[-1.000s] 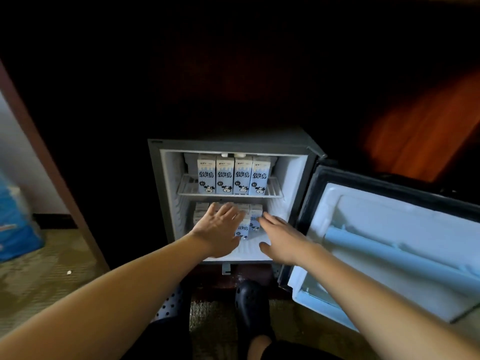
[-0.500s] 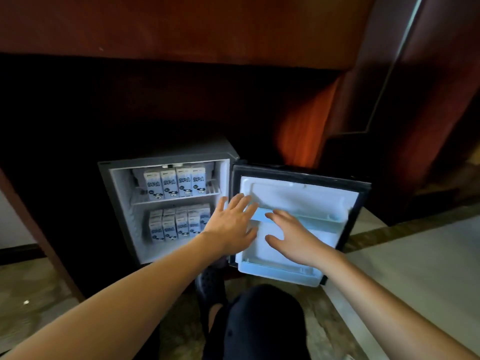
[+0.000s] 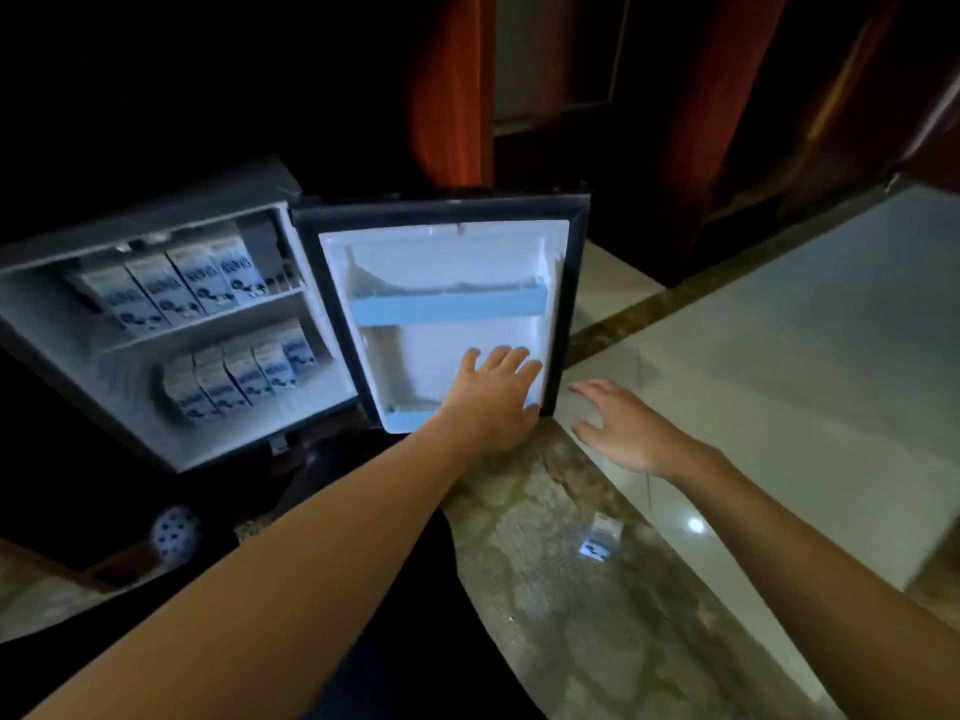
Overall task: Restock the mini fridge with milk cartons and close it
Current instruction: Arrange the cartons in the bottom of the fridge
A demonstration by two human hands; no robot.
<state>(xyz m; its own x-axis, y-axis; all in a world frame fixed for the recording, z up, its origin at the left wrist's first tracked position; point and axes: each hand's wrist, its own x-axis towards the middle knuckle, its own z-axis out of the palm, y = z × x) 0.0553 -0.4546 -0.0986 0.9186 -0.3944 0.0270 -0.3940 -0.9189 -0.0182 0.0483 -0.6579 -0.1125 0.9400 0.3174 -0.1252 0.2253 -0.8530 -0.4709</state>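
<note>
the fridge door (image 3: 441, 262) is standing swung wide, leaving the mouth of the mini fridge (image 3: 135, 228) unblocked. milk cartons (image 3: 176, 288) are filling the upper shelf (image 3: 208, 320) and crowding the lower level, some room showing at its left. a small carton (image 3: 600, 543) is lying on the open floor (image 3: 779, 381) nearby.

A perforated clog (image 3: 175, 532) sits low at left, beside a mottled stone floor strip (image 3: 545, 589) bordering pale glossy tiles (image 3: 779, 366); reddish wood panelling (image 3: 701, 96) stands behind.

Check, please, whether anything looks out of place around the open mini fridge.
A small white-and-blue carton sits alone on the brown marbled floor, outside the grey mini fridge whose shelves hold the other milk cartons. Though blurred, it looks left behind.
</note>
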